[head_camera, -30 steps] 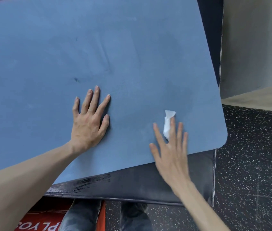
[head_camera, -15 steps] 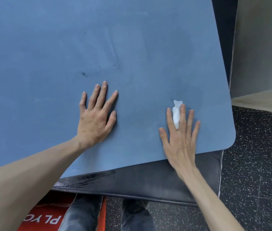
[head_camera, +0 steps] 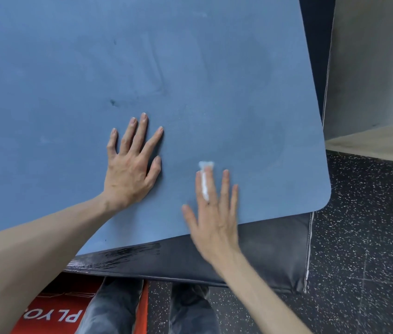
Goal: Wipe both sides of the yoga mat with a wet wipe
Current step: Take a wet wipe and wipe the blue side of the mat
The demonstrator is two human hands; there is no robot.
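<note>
The blue yoga mat (head_camera: 142,68) lies flat on a black padded platform (head_camera: 263,256) and fills most of the head view from 9 o'clock round to 2 o'clock. Its rounded near corner sits at about 4 o'clock, near the edge of the platform.

The left hand (head_camera: 130,169) rests flat on the mat close to the centre of the view, with the fingers straight and spread. It holds nothing; it seems to keep the mat in place.

The right hand (head_camera: 214,213) is at about 5 o'clock from the left hand, near the front edge of the mat. Its fingers are also straight, and they press a white wet wipe (head_camera: 205,179) against the mat. The wipe is folded narrow and shows between the index and middle fingers, with its tip just beyond the fingertips. The hand is a little blurred.

To the right of the wipe, toward 2 o'clock, a slightly darker curved patch can be seen on the mat, which I judge to be a damp trace. So the wiping of this upper side seems in progress near the right corner only. The large area toward 10 and 12 o'clock shows creases and a small dark spot (head_camera: 112,102), and looks not yet wiped. The underside is hidden, and turning the mat probably remains to do.

At 7 o'clock, below the platform, stands an orange box (head_camera: 53,312) with white letters, beside the person's legs (head_camera: 113,309), on a speckled black floor (head_camera: 371,237).
</note>
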